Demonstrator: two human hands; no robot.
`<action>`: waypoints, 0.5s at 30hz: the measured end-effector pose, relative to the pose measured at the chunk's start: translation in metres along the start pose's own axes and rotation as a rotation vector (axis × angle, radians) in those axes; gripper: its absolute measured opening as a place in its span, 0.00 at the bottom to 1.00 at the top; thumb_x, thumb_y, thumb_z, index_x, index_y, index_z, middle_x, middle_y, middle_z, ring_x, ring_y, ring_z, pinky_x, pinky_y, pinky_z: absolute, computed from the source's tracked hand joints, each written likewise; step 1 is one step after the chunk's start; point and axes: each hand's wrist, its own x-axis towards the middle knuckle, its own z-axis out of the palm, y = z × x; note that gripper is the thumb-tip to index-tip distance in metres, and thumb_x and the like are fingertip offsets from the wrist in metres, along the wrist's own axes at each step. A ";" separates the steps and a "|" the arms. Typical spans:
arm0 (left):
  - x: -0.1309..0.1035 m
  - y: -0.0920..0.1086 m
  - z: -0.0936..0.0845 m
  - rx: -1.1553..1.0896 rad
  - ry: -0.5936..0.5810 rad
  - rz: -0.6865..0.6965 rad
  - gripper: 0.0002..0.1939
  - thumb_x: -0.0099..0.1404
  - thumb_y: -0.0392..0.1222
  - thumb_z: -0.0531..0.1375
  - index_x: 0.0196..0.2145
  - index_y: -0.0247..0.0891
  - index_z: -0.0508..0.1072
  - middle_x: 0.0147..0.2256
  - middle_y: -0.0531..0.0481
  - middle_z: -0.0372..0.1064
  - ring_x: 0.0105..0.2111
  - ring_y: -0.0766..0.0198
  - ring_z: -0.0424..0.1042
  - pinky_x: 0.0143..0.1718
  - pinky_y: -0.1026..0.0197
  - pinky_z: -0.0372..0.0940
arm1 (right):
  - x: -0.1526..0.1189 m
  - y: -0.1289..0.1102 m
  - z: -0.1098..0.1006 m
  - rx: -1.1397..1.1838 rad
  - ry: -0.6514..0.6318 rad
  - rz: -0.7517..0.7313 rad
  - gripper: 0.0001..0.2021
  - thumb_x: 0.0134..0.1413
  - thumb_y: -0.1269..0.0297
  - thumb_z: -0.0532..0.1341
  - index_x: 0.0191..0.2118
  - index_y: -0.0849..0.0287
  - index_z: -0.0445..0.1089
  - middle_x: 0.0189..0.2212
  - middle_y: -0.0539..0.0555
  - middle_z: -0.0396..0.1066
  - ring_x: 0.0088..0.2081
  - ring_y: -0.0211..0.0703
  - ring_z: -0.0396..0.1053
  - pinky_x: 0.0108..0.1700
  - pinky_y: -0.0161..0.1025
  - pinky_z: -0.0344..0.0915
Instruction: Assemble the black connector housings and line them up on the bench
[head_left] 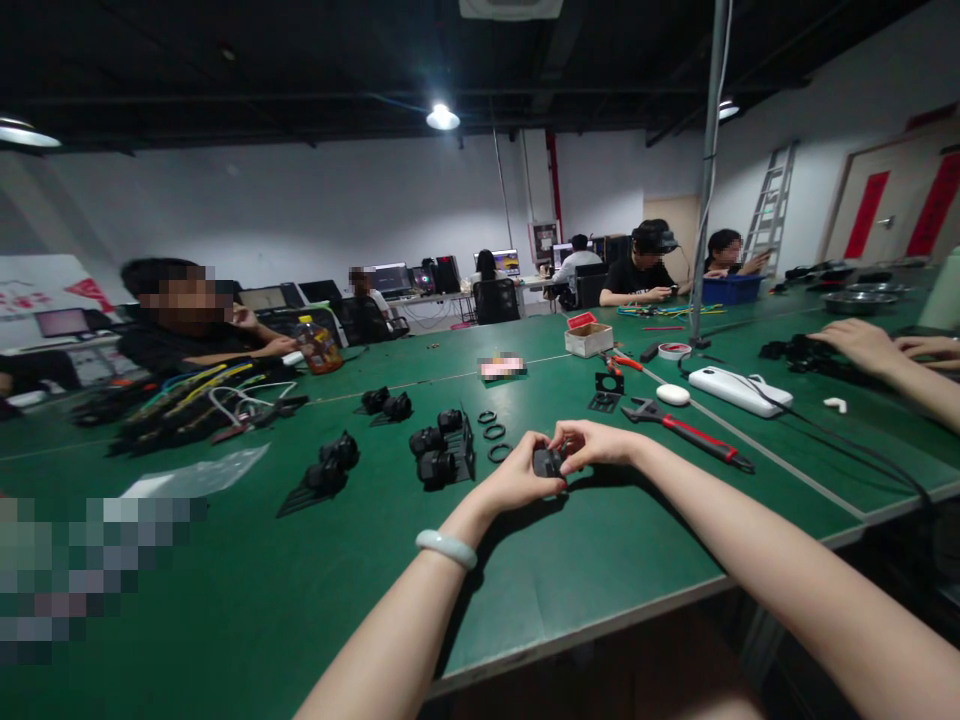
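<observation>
Between my two hands is a small black part [548,461], partly covered by fingers, so its exact kind does not show. My left hand [519,474] grips it from the left, thumb along the near side. From the right, the fingers of my right hand [587,444] close on the same part. Several black rings [493,432] lie just left of my hands. Beyond them sit black assemblies with flat slotted plates [442,450], and more such pieces [330,465] are farther left. A flat black bracket with a round hole [609,383] lies behind my right hand.
Right of my hands lie a red-handled adjustable wrench [694,432], a white oval object [673,395] and a white power strip [739,391] with a black cable. A metal pole [709,180] rises from the green table [585,580]. Co-workers sit around; one's hand [859,345] is at right.
</observation>
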 end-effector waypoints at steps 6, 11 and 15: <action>-0.002 0.003 -0.001 0.030 0.015 -0.048 0.24 0.42 0.42 0.59 0.38 0.35 0.56 0.29 0.54 0.55 0.25 0.72 0.56 0.23 0.69 0.55 | 0.002 0.006 0.002 0.102 0.050 0.018 0.18 0.27 0.68 0.65 0.31 0.63 0.62 0.27 0.49 0.65 0.29 0.33 0.63 0.32 0.33 0.58; -0.002 0.005 -0.004 0.056 0.011 -0.069 0.25 0.41 0.43 0.60 0.37 0.36 0.56 0.29 0.55 0.56 0.27 0.71 0.57 0.25 0.68 0.56 | 0.002 0.008 0.003 0.141 0.078 0.025 0.17 0.25 0.70 0.65 0.29 0.64 0.62 0.26 0.49 0.65 0.27 0.33 0.63 0.30 0.32 0.58; 0.000 0.003 -0.003 0.047 0.005 -0.099 0.26 0.39 0.41 0.61 0.36 0.35 0.56 0.29 0.55 0.56 0.26 0.71 0.57 0.25 0.68 0.56 | 0.003 0.007 0.003 0.165 0.054 0.034 0.16 0.26 0.70 0.64 0.28 0.63 0.62 0.25 0.48 0.65 0.26 0.32 0.62 0.30 0.32 0.57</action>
